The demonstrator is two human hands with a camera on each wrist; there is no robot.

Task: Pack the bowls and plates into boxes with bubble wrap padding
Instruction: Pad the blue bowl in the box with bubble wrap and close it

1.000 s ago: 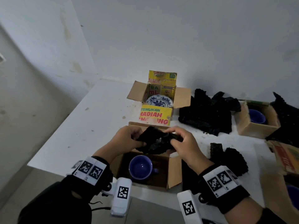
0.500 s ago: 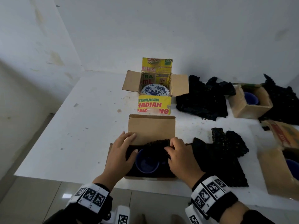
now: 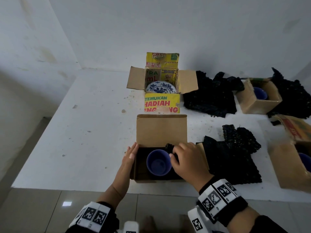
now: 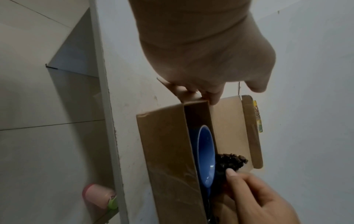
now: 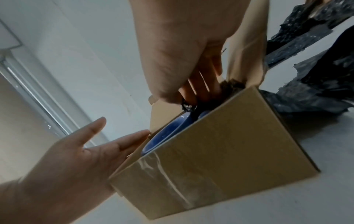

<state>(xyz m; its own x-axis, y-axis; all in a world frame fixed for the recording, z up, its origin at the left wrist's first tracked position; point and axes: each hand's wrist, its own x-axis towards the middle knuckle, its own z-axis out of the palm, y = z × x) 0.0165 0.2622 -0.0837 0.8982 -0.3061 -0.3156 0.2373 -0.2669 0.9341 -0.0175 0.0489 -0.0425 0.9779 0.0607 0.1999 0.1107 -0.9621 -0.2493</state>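
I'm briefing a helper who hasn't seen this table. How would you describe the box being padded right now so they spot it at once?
On the white table, look at the near edge, directly in front of the yellow printed box. There a plain brown box holds a blue bowl. Unlike the other boxes, both hands are at it: the left hand flat against its side, the right hand pushing black bubble wrap inside.

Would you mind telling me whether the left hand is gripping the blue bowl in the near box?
No, the left hand lies flat with straight fingers against the outer left wall of the near box, apart from the blue bowl inside.
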